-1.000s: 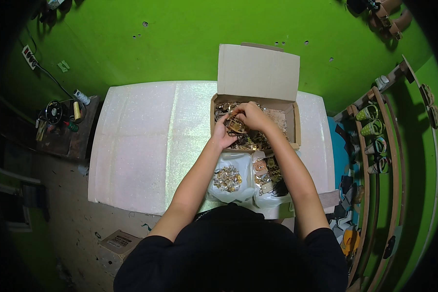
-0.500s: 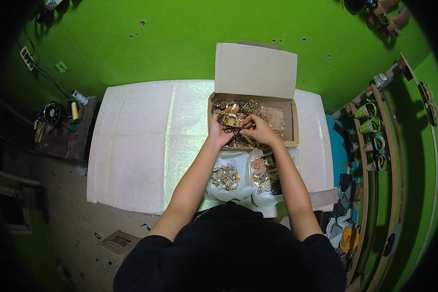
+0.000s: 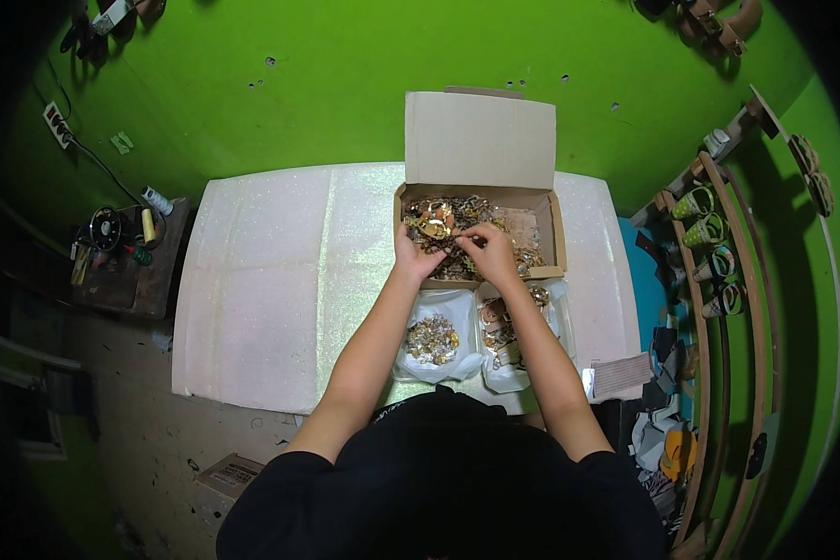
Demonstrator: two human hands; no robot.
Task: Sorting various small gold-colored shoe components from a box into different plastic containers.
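Note:
An open cardboard box stands on the table, filled with small metal pieces and chains in gold, silver and dark tones. Over its near left part my left hand is cupped, palm up, under several shiny gold-coloured metal pieces. My right hand is close beside it, thumb and fingertips pinched together at the edge of the pile. What the pinch holds is too small to make out. Nearer to me are two plastic-lined containers: the left one holds small silver and gold bits, the right one larger metal pieces, partly under my right forearm.
A pale glittery sheet covers the table against the green wall. To the right, a wooden rack carries sandals, with material scraps below. A dark side table with thread spools is at the left. A carton lies on the floor.
My right hand has drawn its fingertips together beside the left palm. The gold pieces in my left hand have shifted and lie flatter. The whole view has moved slightly.

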